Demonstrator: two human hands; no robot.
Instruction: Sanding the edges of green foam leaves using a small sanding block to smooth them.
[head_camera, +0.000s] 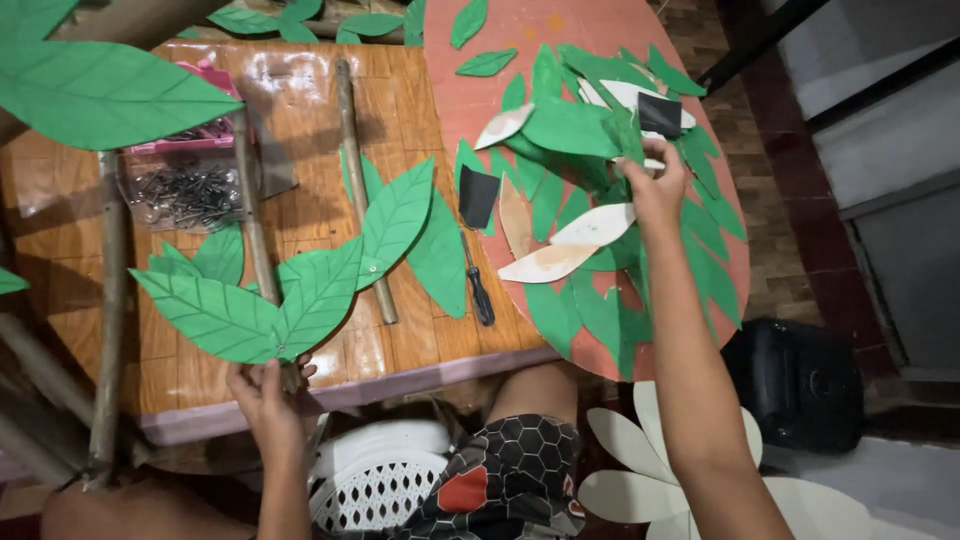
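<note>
Wooden table (300, 90): left hand (262, 392) pinches leafy branch (300, 290), right hand (655, 185) grips green leaf (575, 128).

I see two packages at the far left of the wooden table (300, 110): a pink plastic box (200, 135) by the back edge, and touching its near side a clear plastic container (185, 195) of dark metal bits.

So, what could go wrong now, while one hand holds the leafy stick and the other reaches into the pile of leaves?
1. The right hand reaches far over the heaped green paper leaves; it may knock loose ones off the pink board.
2. The left hand alone holds the branch with attached leaves at the table edge; it could tip or bend.
3. The screwdriver lies near; a sweeping arm might push it.
</note>
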